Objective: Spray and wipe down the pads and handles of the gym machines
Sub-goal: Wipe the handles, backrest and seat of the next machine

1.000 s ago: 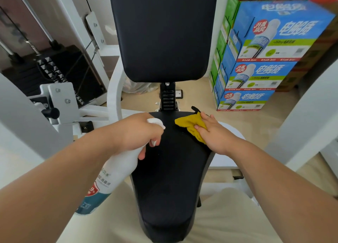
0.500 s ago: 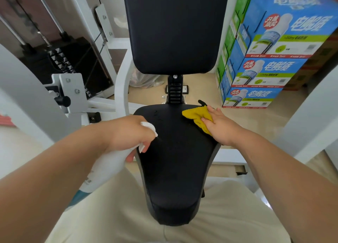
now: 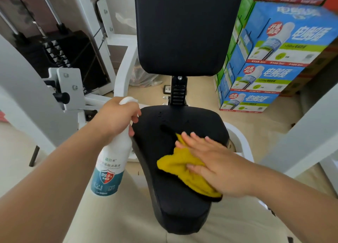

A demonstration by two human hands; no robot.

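Beige flooring runs under a white-framed gym machine (image 3: 124, 74). A stack of blue-and-green printed cardboard boxes (image 3: 265, 74) stands to its right, and a black weight stack (image 3: 69, 56) with cables stands behind its left side. On the left part of the frame, a round black knob (image 3: 63, 97) sticks out of a white bracket plate.

The machine's black padded seat (image 3: 182, 206) fills the middle of the view and narrows toward the camera. The tall black padded backrest (image 3: 182, 28) rises upright behind it on a black ribbed adjuster post (image 3: 178, 94). A few wet drops and a short wet streak glisten on the far part of the seat.

The left grip (image 3: 118, 118), the person's left hand, is clamped round the neck of a white plastic spray bottle with a teal label (image 3: 109, 166), fingers wrapped just below the nozzle head. The bottle hangs roughly upright, nozzle end up, just beside the seat's left edge. Whether it touches the pad cannot be told. Its base is over the person's beige-clad leg.

The right grip (image 3: 215, 166), the person's right hand, lies flat with fingers straight and slightly apart. It presses a crumpled yellow cloth (image 3: 179, 166) onto the seat, a little right of centre. The cloth spreads out from under the palm to the left and toward the camera, with a dark trim showing at its near corner.
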